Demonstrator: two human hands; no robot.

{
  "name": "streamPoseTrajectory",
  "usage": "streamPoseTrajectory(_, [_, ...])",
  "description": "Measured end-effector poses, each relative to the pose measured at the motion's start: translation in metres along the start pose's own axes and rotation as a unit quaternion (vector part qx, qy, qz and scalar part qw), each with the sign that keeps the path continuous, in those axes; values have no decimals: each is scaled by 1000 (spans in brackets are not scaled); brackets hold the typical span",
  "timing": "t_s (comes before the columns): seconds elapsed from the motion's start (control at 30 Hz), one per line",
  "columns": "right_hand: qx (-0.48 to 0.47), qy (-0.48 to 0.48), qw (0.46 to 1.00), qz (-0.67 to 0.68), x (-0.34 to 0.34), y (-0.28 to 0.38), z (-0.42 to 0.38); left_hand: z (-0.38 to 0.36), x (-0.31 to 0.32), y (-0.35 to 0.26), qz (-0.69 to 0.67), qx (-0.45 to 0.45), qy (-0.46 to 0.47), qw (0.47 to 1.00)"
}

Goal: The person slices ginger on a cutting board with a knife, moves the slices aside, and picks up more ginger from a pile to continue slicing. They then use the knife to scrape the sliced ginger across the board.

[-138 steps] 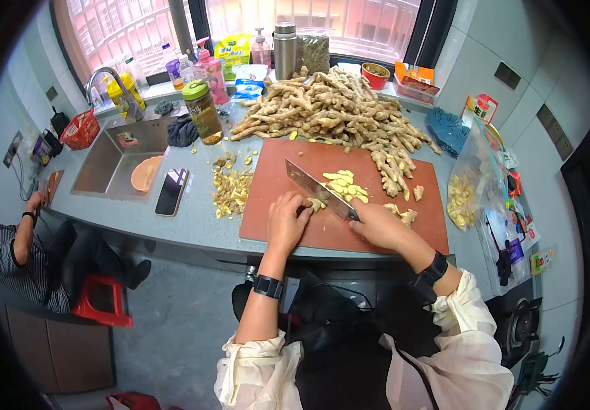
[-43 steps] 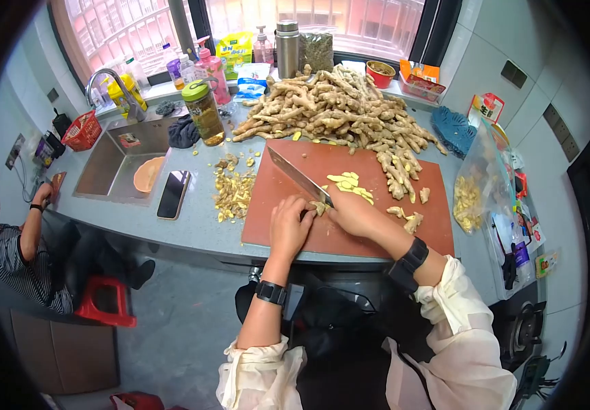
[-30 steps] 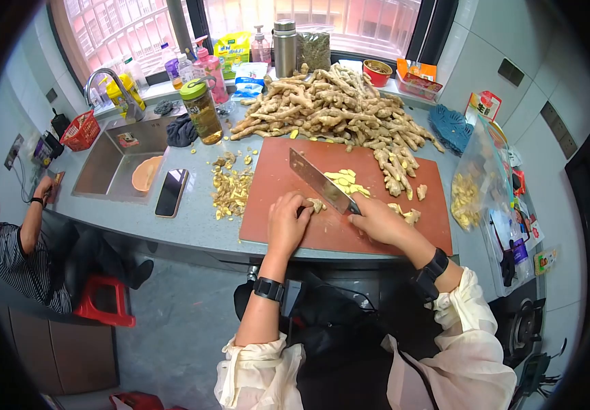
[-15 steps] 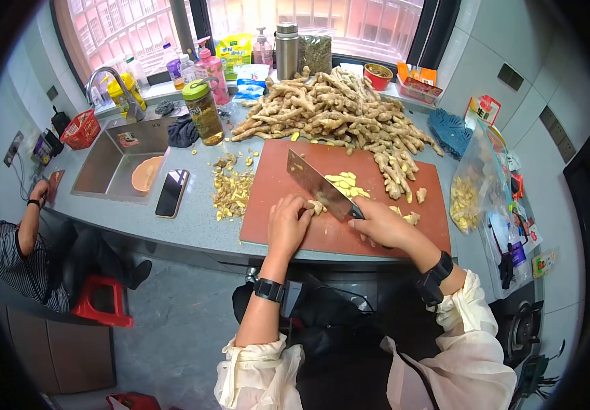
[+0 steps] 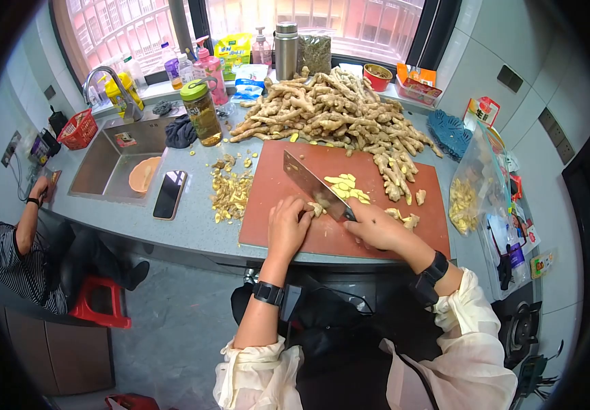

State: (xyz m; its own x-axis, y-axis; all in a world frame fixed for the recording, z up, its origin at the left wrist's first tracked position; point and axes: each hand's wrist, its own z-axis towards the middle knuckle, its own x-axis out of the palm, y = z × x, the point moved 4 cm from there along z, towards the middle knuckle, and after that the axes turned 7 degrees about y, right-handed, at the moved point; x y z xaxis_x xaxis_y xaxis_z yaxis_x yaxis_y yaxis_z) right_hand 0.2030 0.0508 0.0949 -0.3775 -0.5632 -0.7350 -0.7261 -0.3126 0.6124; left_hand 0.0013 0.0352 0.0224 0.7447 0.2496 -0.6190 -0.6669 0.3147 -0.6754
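My right hand is wrapped around the handle of a cleaver, whose broad blade slants up and to the left over the red-brown cutting board. Beside the blade, my left hand has curled fingers pressing a small piece of ginger onto the board. Yellow ginger slices lie just past the cleaver. More ginger chunks rest right of my right hand. Behind the board rises a large heap of whole ginger, some spilling onto its far edge.
Ginger trimmings are scattered left of the board, near a phone and a lidded bottle. A sink lies further left, where another person sits. At right stand a plastic bag of ginger pieces and a blue basket.
The cleaver and my right hand have shifted slightly left, toward my left hand. My left hand stays on the ginger piece in almost the same place.
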Motion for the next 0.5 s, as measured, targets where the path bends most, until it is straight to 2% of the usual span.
streamPoseTrajectory(0.13, [-41, -29, 998, -23, 3, 4, 15, -1, 0, -1, 3, 2, -7, 1000])
streamPoseTrajectory(0.2, [5, -9, 1000, -7, -1, 9, 14, 0, 0, -1, 4, -6, -1, 1000])
streamPoseTrajectory(0.4, [53, 49, 995, 70, -6, 10, -11, -1, -2, -2, -2, 6, -14, 1000])
streamPoseTrajectory(0.5, [60, 44, 994, 78, -7, 7, -19, 0, -1, -3, -5, 6, -15, 1000])
